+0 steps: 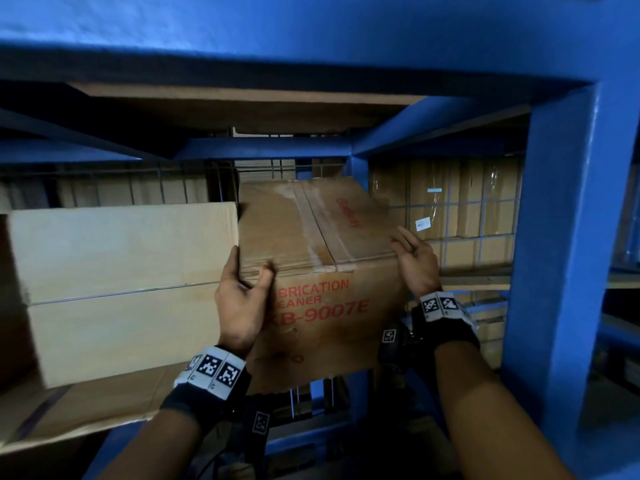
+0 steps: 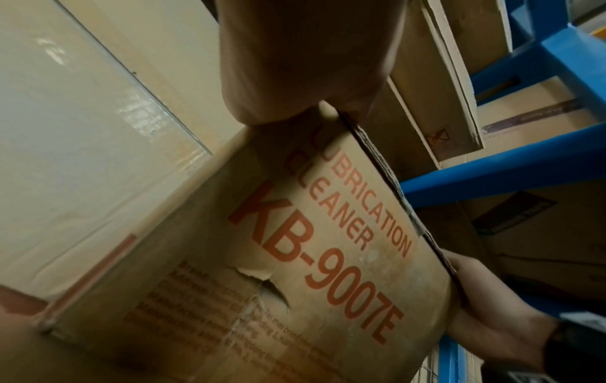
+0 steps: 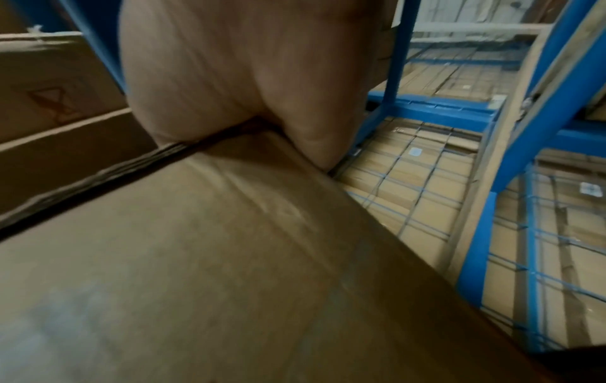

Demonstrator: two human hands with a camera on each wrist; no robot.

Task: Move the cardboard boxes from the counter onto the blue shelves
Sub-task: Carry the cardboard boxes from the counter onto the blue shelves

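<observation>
Left hand [image 1: 242,299]: thumb hooked over the top front edge of the printed cardboard box [image 1: 322,271], palm against its left corner.
Right hand [image 1: 415,258]: fingers nearly straight, flat against the box's right top edge.
Box: between the hands, entering the blue shelf [image 1: 561,237], touching the pale carton [image 1: 121,282] left of the left hand.
Advice: push evenly, level; mind the wire mesh [image 1: 464,220] right of the right hand.

"LUBRICATION CLEANER KB-9007E" in red print on the cardboard box [image 2: 295,259] front.
</observation>
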